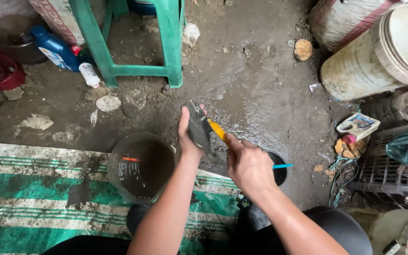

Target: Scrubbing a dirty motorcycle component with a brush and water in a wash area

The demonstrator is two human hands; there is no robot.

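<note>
While I am crouching over the dirt floor point(260, 94), my left hand point(187, 137) is gripping a flat, dark grey metal piece point(198, 127) by its edge, tilted upright. My right hand point(249, 165) is clenching around a yellow-handled tool point(218, 131) whose end is touching that piece. Just left of and below my left hand a clear container of dark liquid point(141, 167) is sitting; a small black pot point(279, 172) is lying just beyond my right hand.

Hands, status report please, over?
Left hand grips flat grey metal part. Right hand holds yellow-handled brush against it. Dark plastic bucket below.
</note>
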